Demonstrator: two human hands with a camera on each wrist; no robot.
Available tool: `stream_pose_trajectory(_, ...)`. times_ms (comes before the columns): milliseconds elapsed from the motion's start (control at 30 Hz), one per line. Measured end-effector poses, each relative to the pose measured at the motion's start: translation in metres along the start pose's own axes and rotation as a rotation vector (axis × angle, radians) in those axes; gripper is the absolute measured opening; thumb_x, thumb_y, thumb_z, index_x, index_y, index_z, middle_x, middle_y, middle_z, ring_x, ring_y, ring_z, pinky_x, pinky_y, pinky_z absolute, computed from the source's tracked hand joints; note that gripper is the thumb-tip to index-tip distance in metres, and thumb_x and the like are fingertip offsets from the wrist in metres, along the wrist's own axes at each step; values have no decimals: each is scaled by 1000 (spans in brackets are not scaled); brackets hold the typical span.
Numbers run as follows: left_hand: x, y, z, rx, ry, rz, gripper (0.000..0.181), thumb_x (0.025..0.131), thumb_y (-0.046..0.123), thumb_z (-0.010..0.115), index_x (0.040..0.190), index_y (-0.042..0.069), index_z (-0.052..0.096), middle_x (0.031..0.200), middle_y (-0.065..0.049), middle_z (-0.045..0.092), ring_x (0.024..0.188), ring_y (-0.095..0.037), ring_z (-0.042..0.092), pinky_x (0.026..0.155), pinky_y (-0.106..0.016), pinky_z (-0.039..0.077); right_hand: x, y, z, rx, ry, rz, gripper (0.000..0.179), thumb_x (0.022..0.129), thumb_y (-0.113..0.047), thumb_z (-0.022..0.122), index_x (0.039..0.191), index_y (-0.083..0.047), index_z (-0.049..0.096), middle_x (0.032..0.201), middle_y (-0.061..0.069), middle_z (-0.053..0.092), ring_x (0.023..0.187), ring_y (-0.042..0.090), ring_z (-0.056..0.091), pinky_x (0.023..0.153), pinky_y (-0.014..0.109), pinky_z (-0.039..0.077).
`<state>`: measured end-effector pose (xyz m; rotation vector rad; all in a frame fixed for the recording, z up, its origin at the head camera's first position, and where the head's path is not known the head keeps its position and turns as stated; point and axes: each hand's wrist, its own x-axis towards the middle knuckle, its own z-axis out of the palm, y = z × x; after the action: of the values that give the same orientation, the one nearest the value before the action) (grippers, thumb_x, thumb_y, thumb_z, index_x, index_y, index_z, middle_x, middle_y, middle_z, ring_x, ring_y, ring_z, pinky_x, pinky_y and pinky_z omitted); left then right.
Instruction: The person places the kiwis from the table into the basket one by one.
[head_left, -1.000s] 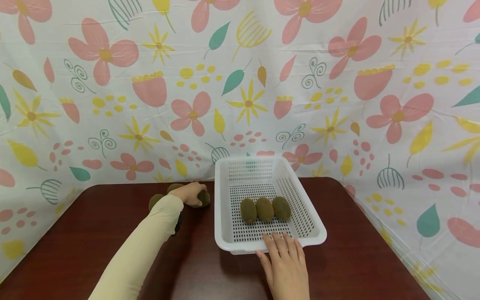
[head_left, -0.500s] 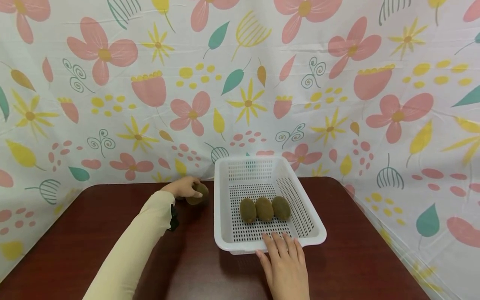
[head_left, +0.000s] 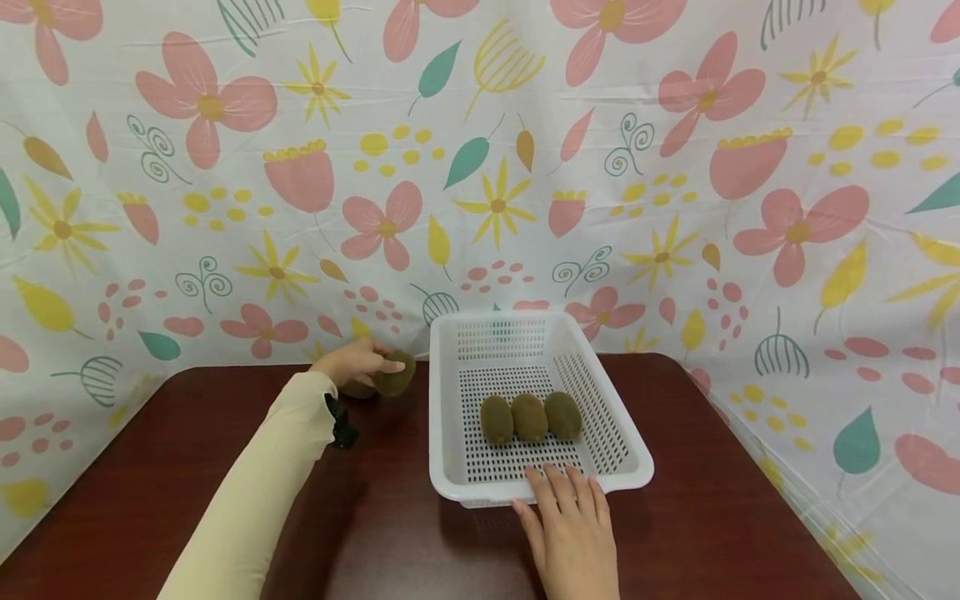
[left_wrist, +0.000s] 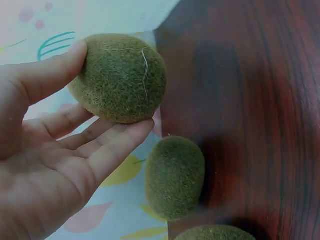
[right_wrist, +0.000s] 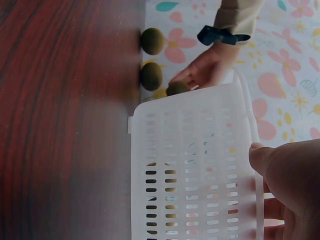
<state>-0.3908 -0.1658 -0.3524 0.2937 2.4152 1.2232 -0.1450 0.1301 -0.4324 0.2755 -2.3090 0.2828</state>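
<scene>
My left hand (head_left: 352, 363) pinches a brown, fuzzy kiwi (head_left: 396, 375) between thumb and fingers, close over the back of the table, left of a white plastic basket (head_left: 444, 442). In the left wrist view the held kiwi (left_wrist: 120, 77) is off the table. Two other kiwis show below it there, one whole kiwi (left_wrist: 175, 177) and one kiwi cut off by the frame (left_wrist: 215, 233). My right hand (head_left: 570, 533) grips the basket's near rim, its thumb (right_wrist: 262, 157) outside and fingers reaching over the edge. Three kiwis (head_left: 530, 417) lie side by side in the basket.
The dark red-brown table (head_left: 397, 533) ends at the back against a white flowered cloth (head_left: 480, 167). A black band (head_left: 342, 423) sits around the left wrist. The left forearm's pale sleeve (head_left: 247, 492) crosses the table's left side.
My left hand has gripped the kiwi and raised it from the table, drawing slightly back and left. The right hand, the basket and its three kiwis have stayed put.
</scene>
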Motion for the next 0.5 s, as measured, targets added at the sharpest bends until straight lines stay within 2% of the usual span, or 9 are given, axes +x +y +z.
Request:
stream_pose_trajectory(67,-1,2,-2,-58,5,-13,57,95,22,62,138,-10,42,120,-23,53,102,-32,58,94,-47,49,0,0,0,1,0,-1,65,102,-53,19,115,-11,67,113,12,64,111,39,54,100,53,33)
stream_pose_trajectory(133,-2,4,-3,-114,18,-20,61,95,23,62,140,-11,39,137,-26,44,115,-37,54,95,-47,48,0,0,0,0,-4,0,65,102,-53,19,115,-11,66,113,13,64,111,39,54,100,53,33)
stream_pose_trajectory(200,-2,6,-4,-168,26,-20,51,94,24,63,128,-10,50,125,-24,54,110,-36,57,95,-47,49,0,0,-1,1,-11,3,65,102,-54,19,116,-11,66,114,13,64,112,38,53,100,53,33)
stream_pose_trajectory(267,-2,10,-5,-228,32,-12,34,93,23,64,108,-7,59,99,-15,62,94,-29,62,94,-46,50,1,-1,-2,2,-15,5,66,102,-54,19,116,-11,66,114,13,63,113,38,53,100,53,33)
stream_pose_trajectory(333,-1,13,-5,-272,18,8,25,94,22,63,98,-3,59,82,-6,61,82,-22,63,94,-46,50,1,-1,-2,4,-10,4,65,102,-53,19,116,-10,66,114,13,63,113,38,52,100,54,33)
stream_pose_trajectory(367,-1,15,-5,-290,8,13,24,95,22,62,98,-2,58,79,-4,60,81,-20,62,95,-45,49,2,-1,-2,5,-6,3,64,102,-53,20,116,-10,66,114,13,63,112,38,52,100,54,34)
stream_pose_trajectory(433,0,20,-4,-313,-9,20,36,96,23,60,119,-5,55,96,-7,63,93,-22,63,97,-45,48,2,-2,-2,9,2,1,64,103,-52,21,115,-10,66,113,14,63,112,38,52,99,54,34)
stream_pose_trajectory(500,1,26,-2,-340,-16,9,52,97,24,59,135,-7,43,118,-14,59,109,-29,59,99,-44,46,2,-2,-3,11,7,-1,64,103,-52,21,115,-9,66,113,13,63,112,38,52,99,54,35)
